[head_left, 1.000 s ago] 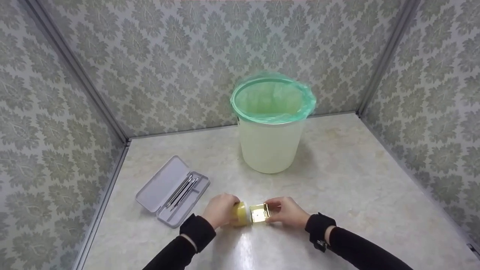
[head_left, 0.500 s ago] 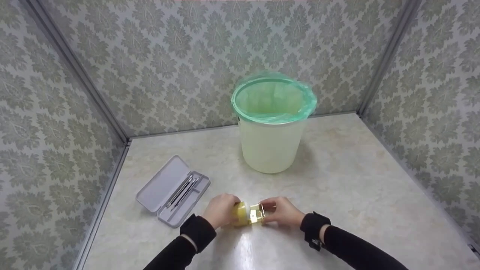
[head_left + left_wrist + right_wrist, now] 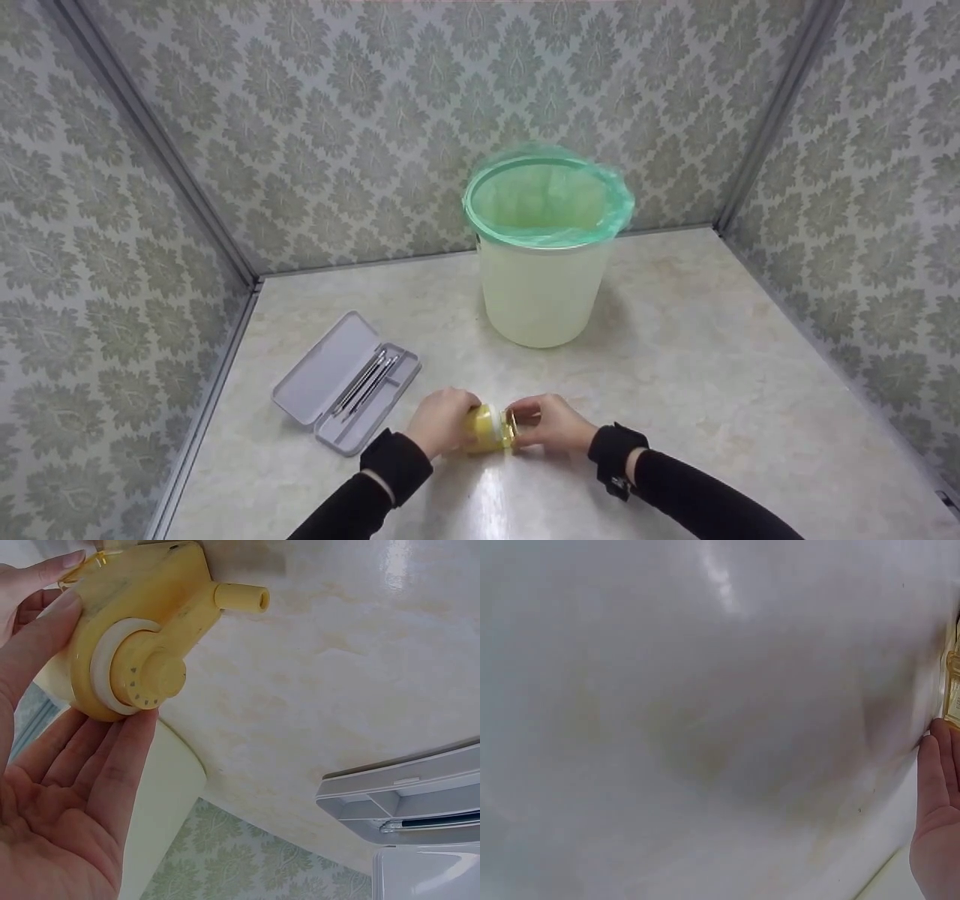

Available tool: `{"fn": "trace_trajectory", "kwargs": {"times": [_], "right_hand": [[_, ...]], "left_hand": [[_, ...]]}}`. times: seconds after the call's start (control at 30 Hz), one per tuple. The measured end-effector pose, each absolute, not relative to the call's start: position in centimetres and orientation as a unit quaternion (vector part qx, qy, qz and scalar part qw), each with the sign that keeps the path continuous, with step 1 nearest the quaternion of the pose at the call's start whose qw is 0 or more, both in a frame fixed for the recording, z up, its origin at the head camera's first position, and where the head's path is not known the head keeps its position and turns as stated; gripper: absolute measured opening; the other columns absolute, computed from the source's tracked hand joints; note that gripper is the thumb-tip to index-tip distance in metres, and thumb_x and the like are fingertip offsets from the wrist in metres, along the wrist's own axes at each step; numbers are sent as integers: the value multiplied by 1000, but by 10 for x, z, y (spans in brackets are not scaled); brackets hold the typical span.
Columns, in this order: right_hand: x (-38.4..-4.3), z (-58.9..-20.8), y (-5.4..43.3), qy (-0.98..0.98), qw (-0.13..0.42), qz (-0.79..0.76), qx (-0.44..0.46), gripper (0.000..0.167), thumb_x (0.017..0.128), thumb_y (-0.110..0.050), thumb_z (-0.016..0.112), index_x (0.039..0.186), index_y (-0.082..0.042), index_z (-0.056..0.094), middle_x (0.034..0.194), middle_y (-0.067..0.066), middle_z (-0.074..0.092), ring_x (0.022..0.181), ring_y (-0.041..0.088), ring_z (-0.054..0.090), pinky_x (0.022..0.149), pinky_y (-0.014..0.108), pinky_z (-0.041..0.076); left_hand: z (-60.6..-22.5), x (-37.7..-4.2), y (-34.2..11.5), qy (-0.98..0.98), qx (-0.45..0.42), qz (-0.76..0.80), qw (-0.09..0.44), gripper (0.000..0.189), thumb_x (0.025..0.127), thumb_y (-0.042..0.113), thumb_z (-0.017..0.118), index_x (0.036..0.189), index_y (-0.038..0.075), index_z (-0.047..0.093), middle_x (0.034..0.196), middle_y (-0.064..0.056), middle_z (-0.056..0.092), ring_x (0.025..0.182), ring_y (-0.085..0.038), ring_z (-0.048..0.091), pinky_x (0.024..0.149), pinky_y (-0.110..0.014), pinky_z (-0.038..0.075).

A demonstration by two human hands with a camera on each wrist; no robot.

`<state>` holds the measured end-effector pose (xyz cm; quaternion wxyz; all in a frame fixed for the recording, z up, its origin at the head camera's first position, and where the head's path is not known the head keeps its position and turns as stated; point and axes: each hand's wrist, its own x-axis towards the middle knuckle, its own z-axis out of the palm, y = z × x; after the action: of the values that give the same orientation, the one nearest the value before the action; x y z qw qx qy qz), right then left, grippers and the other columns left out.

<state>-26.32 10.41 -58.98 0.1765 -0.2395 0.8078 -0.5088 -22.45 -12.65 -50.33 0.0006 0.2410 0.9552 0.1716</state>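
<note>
Low in the middle of the head view, my left hand grips a yellow pencil sharpener lying on its side on the table. The left wrist view shows the sharpener's yellow body, its crank with a white ring behind it, and the crank handle sticking out. My right hand holds the clear yellow shavings drawer between thumb and fingers. Most of the drawer sits inside the sharpener, its outer end still showing. At the right wrist view's edge, fingers touch the drawer.
An open grey pencil case with several slim pencils lies left of the hands. Behind them stands a pale bin with a green bag over its rim. Patterned wall panels border the table.
My right hand has moved left, sliding the clear drawer into the sharpener, so less of it shows. The left hand and sharpener have stayed in place.
</note>
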Motion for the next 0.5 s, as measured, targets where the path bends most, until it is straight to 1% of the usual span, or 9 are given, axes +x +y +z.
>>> {"fn": "trace_trajectory", "kwargs": {"times": [0.23,0.33,0.5], "right_hand": [[-263,-587,96,807,175,-506,-248,51,74,-3,87,122,-1,71,124,18,74,118,32,71,104,32,55],[-264,-587,95,807,175,-506,-250,50,74,-3,87,122,-1,72,123,18,75,118,32,71,104,33,55],[-265,-589,94,812,165,-496,-259,50,74,-4,88,121,-1,72,121,17,75,117,34,71,104,37,55]], "left_hand": [[-505,-225,-126,954,240,178,-4,31,68,6,87,97,3,77,92,-11,79,81,-28,72,78,-40,60],[-503,-225,-127,954,239,181,-5,30,68,7,87,97,3,77,91,-11,79,81,-27,72,78,-40,59],[-505,-225,-128,952,249,179,-15,27,67,4,86,92,3,77,87,-10,78,77,-26,71,73,-38,58]]}}
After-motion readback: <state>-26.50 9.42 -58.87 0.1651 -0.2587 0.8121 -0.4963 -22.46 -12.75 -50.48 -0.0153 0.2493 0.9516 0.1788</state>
